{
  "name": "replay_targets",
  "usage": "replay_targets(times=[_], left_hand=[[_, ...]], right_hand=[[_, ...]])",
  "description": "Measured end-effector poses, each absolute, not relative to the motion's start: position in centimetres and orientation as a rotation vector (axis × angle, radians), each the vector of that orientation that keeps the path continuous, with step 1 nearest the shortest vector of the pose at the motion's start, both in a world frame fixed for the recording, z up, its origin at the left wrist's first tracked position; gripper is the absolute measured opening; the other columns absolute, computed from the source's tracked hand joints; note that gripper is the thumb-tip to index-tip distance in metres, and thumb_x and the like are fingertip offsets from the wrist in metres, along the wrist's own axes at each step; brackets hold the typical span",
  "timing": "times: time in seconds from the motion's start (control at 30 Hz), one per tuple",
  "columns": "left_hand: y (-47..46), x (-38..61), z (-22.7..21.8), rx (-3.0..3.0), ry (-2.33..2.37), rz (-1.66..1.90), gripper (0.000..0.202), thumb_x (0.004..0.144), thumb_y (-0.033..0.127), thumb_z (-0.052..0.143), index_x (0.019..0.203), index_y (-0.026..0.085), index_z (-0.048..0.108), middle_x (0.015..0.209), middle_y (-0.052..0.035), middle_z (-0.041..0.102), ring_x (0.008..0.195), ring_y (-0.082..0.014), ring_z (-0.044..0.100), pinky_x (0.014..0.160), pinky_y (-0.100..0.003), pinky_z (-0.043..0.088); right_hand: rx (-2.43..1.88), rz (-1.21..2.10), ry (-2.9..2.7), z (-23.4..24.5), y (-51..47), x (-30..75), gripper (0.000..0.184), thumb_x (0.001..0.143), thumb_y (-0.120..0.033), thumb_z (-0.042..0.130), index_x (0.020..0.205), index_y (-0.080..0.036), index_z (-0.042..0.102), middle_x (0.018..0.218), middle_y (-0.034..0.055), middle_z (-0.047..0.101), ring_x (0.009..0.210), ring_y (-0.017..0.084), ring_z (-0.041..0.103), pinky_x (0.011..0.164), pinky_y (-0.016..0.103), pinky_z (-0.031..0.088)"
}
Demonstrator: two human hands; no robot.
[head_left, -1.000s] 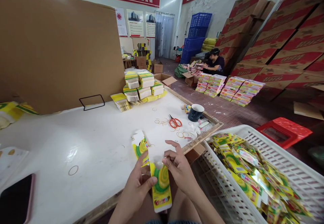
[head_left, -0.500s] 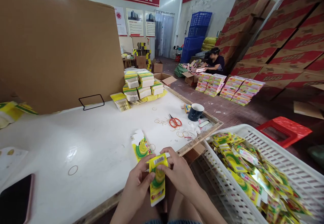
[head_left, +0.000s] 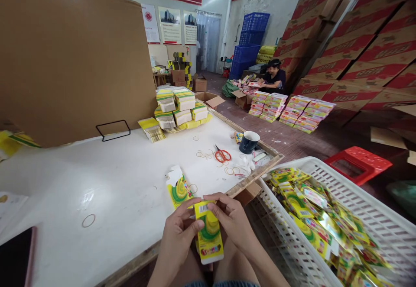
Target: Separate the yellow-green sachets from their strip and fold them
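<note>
With left hand and right hand clamped on yellow carton, risks creasing its barcoded end through uneven pressure.

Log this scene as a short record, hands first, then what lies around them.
Left hand: holding a yellow carton by its side
Right hand: on the same carton's top, near the barcode
On the table: another carton, red-handled scissors, dark mug
Right of table: white basket of yellow packs
Background: a person, stacked cardboard boxes
</note>
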State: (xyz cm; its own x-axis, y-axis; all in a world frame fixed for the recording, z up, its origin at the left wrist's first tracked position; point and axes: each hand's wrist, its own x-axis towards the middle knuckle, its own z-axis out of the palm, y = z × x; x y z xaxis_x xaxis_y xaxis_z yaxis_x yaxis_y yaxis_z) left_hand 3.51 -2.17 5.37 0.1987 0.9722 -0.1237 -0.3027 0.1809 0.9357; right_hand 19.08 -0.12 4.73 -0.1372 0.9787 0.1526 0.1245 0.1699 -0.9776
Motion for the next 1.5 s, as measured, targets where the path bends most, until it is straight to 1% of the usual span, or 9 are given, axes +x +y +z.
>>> replay_targets(times=[0.1,0.27,0.33,0.5,0.57,0.7,0.93,1.3,1.5], left_hand=[[-1.9,4.1,4.9,1.014,0.96,1.146,0.043,0.075,0.029,0.069,0.117,0.02,0.062,0.113,-0.0095,0.071,0.103,-0.0274,0.067,0.087,-0.039,0.054],[-0.3,2.2,2.8,1.487,1.363,1.121,0.048,0.08,0.026,0.062,0.128,0.025,0.056,0.14,-0.0068,0.053,0.135,-0.027,0.04,0.114,-0.045,0.029],[0.4,0.9,1.7,1.633,1.533,0.972,0.047,0.076,0.021,0.063,0.123,0.02,0.06,0.141,-0.0111,0.051,0.136,-0.0304,0.038,0.113,-0.049,0.028],[1.5,-1.0,0.6,1.731,1.599,0.825,0.048,0.072,0.017,0.064,0.12,0.017,0.063,0.14,-0.0136,0.052,0.131,-0.0317,0.045,0.111,-0.049,0.033],[1.6,-1.5,0.8,1.753,1.596,0.791,0.053,0.069,0.013,0.063,0.121,0.019,0.063,0.14,-0.011,0.052,0.131,-0.0293,0.045,0.112,-0.045,0.033],[1.8,-2.1,1.6,1.785,1.573,0.726,0.045,0.068,0.014,0.063,0.112,0.021,0.069,0.135,-0.0093,0.057,0.127,-0.0298,0.05,0.109,-0.043,0.036],[1.8,-2.5,1.5,1.795,1.553,0.701,0.038,0.069,0.011,0.058,0.1,0.026,0.074,0.127,-0.0047,0.063,0.119,-0.0317,0.058,0.103,-0.045,0.042],[2.1,-4.3,1.9,1.841,1.411,0.715,0.043,0.067,0.008,0.054,0.096,0.031,0.076,0.118,-0.0002,0.068,0.112,-0.0294,0.063,0.098,-0.042,0.048],[1.5,-4.7,2.1,1.885,1.406,0.858,0.029,0.083,0.021,0.05,0.095,0.029,0.076,0.103,-0.0021,0.076,0.096,-0.0241,0.07,0.09,-0.036,0.053]], right_hand=[[-1.141,0.92,-1.515,5.5,-0.4,20.5,0.018,0.087,-0.03,0.059,0.094,-0.022,0.073,0.084,0.0056,0.071,0.078,0.02,0.064,0.071,0.031,0.051],[-1.462,-0.195,-1.281,8.6,-0.6,26.0,0.022,0.086,-0.033,0.059,0.098,-0.02,0.072,0.106,0.0121,0.063,0.102,0.028,0.054,0.095,0.049,0.036],[-1.509,-0.332,-1.276,9.0,-0.6,26.8,0.027,0.085,-0.036,0.06,0.103,-0.018,0.071,0.112,0.0137,0.059,0.108,0.031,0.05,0.099,0.052,0.03],[-1.42,0.259,-1.446,5.7,0.3,23.1,0.021,0.089,-0.033,0.053,0.09,-0.02,0.069,0.091,0.0088,0.065,0.087,0.024,0.058,0.08,0.038,0.045],[-1.409,0.487,-1.456,4.3,0.9,21.0,0.022,0.089,-0.033,0.052,0.09,-0.02,0.069,0.085,0.0075,0.066,0.076,0.021,0.058,0.069,0.032,0.046],[-1.398,0.751,-1.542,3.9,1.7,18.1,0.023,0.087,-0.034,0.053,0.088,-0.019,0.07,0.081,0.0055,0.069,0.069,0.019,0.056,0.066,0.029,0.044],[-1.426,0.917,-1.593,4.9,1.7,16.4,0.025,0.086,-0.033,0.053,0.076,-0.019,0.071,0.066,0.0012,0.068,0.058,0.016,0.054,0.057,0.026,0.041],[-1.319,1.082,-1.558,3.4,2.0,16.0,0.02,0.084,-0.03,0.055,0.082,-0.019,0.071,0.077,0.003,0.071,0.068,0.018,0.059,0.065,0.027,0.043],[-1.281,1.185,-1.399,3.2,2.0,15.8,0.033,0.084,-0.044,0.054,0.068,-0.018,0.067,0.062,0.0014,0.064,0.059,0.016,0.055,0.057,0.026,0.041]])
